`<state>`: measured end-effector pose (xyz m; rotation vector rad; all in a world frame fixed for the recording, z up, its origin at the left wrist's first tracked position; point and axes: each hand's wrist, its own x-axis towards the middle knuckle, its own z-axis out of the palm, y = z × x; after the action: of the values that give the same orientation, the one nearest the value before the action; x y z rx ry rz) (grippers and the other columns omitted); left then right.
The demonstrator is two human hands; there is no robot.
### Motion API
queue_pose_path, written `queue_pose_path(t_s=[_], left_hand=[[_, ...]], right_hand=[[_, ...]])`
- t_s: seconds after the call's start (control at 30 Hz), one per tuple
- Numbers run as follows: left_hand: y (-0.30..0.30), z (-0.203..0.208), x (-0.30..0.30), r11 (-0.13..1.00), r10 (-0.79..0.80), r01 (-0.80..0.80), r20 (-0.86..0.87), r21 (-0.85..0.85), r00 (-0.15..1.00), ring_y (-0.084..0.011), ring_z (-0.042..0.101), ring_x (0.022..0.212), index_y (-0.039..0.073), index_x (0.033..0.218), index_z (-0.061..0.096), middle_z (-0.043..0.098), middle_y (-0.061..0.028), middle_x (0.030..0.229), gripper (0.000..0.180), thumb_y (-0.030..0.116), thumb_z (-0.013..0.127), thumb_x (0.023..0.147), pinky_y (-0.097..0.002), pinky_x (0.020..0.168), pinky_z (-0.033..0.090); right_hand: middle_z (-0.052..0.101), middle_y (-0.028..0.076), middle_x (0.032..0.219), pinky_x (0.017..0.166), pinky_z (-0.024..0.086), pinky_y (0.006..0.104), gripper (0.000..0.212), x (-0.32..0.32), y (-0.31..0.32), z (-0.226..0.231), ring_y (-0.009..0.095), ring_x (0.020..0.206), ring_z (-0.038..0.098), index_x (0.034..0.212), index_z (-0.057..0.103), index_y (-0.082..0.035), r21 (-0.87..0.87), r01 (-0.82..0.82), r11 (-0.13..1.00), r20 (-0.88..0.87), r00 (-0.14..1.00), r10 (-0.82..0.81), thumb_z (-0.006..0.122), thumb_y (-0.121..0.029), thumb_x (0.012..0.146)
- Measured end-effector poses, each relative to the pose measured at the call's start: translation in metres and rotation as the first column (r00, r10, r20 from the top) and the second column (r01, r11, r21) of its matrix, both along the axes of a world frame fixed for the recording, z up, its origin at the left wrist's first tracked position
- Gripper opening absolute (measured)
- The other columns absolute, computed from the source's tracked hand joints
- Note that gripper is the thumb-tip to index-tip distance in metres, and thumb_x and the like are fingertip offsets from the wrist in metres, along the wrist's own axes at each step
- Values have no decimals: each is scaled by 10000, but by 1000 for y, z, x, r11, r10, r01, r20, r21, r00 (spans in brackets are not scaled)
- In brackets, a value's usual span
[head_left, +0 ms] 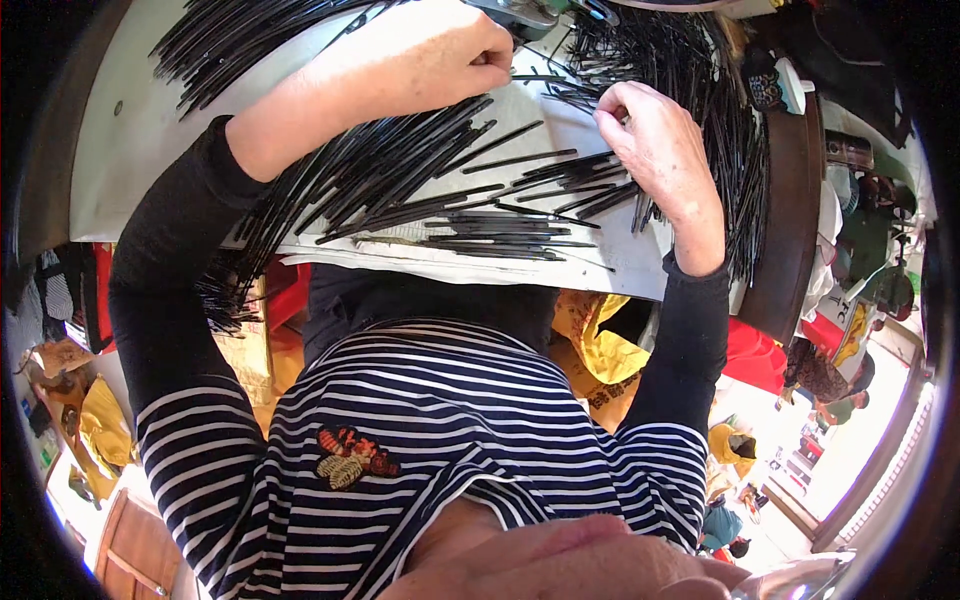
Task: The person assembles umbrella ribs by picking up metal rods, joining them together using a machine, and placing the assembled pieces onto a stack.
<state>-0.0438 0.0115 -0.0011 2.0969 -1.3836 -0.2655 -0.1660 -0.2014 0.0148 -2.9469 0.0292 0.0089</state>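
Observation:
My left hand (450, 52) is at the top middle over the white tabletop (140, 150), its fingers curled into a pinch. A thin black strip (538, 78) lies by its fingertips; whether they grip it I cannot tell. To the right, my right hand (660, 145) is closed too, thumb against the curled fingers, above a loose group of black strips (580, 180). What it holds, if anything, is hidden. A large fanned pile of black strips (380, 165) lies below my left hand, and a smaller bunch (505, 235) sits by the near edge.
A dense heap of black strips (650, 45) fills the far right of the table, with another bundle (240, 40) at far left. Part of a grey metal device (520, 14) shows at the top edge. Yellow bags (600, 340) hang below the table; people (850, 400) are at far right.

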Motion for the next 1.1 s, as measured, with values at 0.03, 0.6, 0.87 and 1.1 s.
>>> queue_pose_path(t_s=[0.03, 0.6, 0.87, 1.1], left_hand=[[-1, -2, 3, 1000, 4, -4, 1, -2, 1000, -265, 576, 631, 32, 899, 612, 598, -113, 698, 180, 179, 540, 824, -332, 627, 459], [9, 2, 27, 985, -159, 78, -647, -153, 746, -11, 473, 534, 11, 1042, 579, 560, -10, 789, 260, 201, 484, 891, -137, 404, 352], [13, 11, 28, 981, -158, 51, -623, -186, 767, -42, 523, 552, -29, 1053, 587, 586, -26, 775, 316, 223, 540, 868, -149, 434, 413], [7, 8, 39, 994, -25, -43, -598, -100, 801, -48, 494, 513, 27, 961, 652, 569, -6, 652, 336, 337, 610, 837, -172, 452, 403]], right_hand=[[607, 125, 802, 657, 466, 374, 160, 1, 0, -1, 312, 742, 594, 816, 587, -35, 47, -1, 999, 18, 1000, 0, 528, -183, 801], [624, 31, 734, 568, 435, 186, 95, 8, 12, -5, 57, 637, 556, 863, 602, 12, 776, 227, 588, -52, 953, -299, 613, -61, 802], [593, 23, 645, 512, 424, 200, 163, 5, 5, 12, 69, 543, 529, 879, 612, 20, 264, 103, 959, -157, 986, -62, 555, -120, 819], [594, 45, 638, 406, 349, 175, 193, 24, 34, 19, 45, 434, 472, 1004, 561, 10, 840, 194, 506, -163, 981, -105, 538, -122, 865]])
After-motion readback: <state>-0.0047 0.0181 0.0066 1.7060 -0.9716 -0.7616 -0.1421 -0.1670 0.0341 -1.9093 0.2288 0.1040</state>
